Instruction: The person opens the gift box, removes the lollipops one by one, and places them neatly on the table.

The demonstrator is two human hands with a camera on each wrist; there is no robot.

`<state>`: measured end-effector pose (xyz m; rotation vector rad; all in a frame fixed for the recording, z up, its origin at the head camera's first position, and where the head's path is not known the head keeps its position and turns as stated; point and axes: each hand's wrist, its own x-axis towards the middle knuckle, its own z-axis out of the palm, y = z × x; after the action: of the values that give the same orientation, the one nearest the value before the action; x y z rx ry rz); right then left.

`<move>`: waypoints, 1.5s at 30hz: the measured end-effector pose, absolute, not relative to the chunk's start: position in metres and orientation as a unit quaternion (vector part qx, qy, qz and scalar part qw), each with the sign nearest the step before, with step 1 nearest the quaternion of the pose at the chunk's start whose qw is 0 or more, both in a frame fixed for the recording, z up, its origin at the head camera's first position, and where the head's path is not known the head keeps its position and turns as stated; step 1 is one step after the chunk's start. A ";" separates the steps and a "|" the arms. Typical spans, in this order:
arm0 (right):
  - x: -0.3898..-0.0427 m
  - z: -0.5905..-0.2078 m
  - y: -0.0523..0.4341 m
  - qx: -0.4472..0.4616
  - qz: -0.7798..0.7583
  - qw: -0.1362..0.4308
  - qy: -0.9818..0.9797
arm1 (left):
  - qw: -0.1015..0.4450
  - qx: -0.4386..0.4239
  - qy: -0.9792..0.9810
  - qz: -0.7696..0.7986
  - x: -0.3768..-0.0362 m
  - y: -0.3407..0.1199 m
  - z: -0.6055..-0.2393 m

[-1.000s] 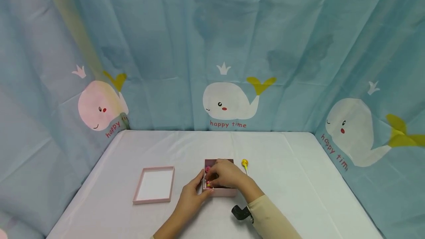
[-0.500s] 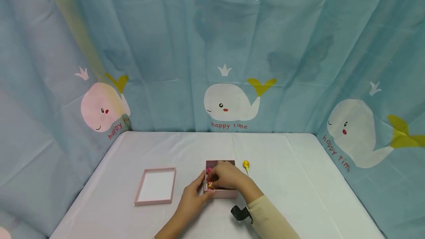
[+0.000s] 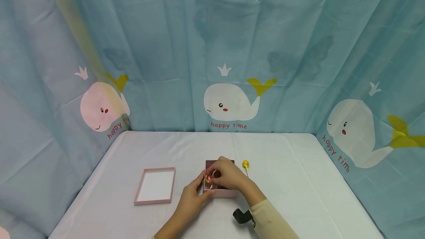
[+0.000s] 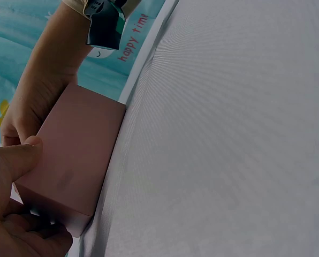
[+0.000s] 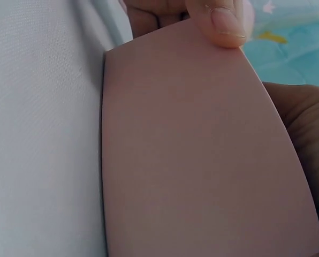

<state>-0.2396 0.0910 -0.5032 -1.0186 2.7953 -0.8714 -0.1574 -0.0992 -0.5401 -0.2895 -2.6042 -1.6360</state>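
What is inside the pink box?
In the pink box a red-and-yellow lollipop shows, pinched by the right hand. That hand covers most of the inside, so anything else there cannot be seen.

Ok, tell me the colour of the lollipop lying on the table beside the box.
Yellow head on a white stick: the lollipop, right of the pink box. Head view shows it best.

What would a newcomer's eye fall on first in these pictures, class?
Both hands meet at a small pink box near the table's front middle: the left hand grips its left side while the right hand holds a small lollipop over it. The box's lid lies open-side up to the left; a yellow lollipop lies just right.
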 end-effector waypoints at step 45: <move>-0.226 -0.474 0.186 -0.212 -0.395 -0.207 0.870 | 0.017 -0.078 -0.842 -0.533 -0.161 -0.096 -0.545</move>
<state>-0.2261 0.1859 -0.4737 -0.7703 3.1641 -1.4370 -0.1611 -0.0959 -0.5451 -0.2414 -2.6179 -1.6582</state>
